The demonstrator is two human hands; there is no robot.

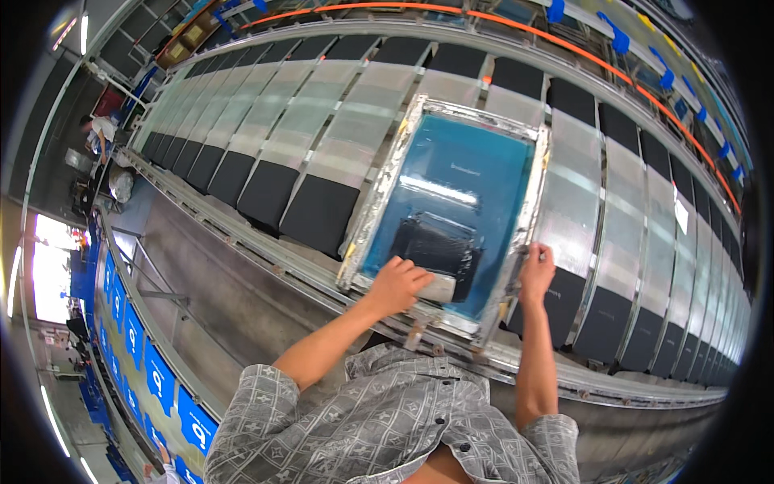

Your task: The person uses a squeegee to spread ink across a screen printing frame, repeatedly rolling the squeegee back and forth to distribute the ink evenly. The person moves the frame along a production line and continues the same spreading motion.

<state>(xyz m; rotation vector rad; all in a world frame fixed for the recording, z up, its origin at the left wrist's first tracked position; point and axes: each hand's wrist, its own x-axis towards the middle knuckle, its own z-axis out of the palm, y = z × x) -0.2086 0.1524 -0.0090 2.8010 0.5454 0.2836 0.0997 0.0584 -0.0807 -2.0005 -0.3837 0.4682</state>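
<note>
Tabletop: the long tabletop (572, 218) ran across the view under everything, pale strips along its middle, metal rails at its edges.
Screen frame: the screen frame (532, 181) lay on the tabletop in front of the wearer, tape-patched rails. Looked stiff, awkward to lift by one corner; best taken by both side rails.
Blue sheet: the blue sheet (435, 149) filled the frame, shiny, apparently taut. Judged thin and easy to dent or tear; no place to grab.
Dark panels: the dark panels (320, 214) lined both long sides of the tabletop, flat, probably soft.
Dark patch: the glossy dark patch (431, 242) sat on the sheet's near half. Looked wet, likely slippery.
Left grip: the left hand (399, 286) had closed on one end of the block.
Right grip: the right hand (536, 270) was mostly curled beside the right rail; couldn't tell whether it had hold.
Pale block: the pale block (438, 289) was just beside the patch, near end of frame. Probably light, stiff; hold high, off the wet side.
</note>
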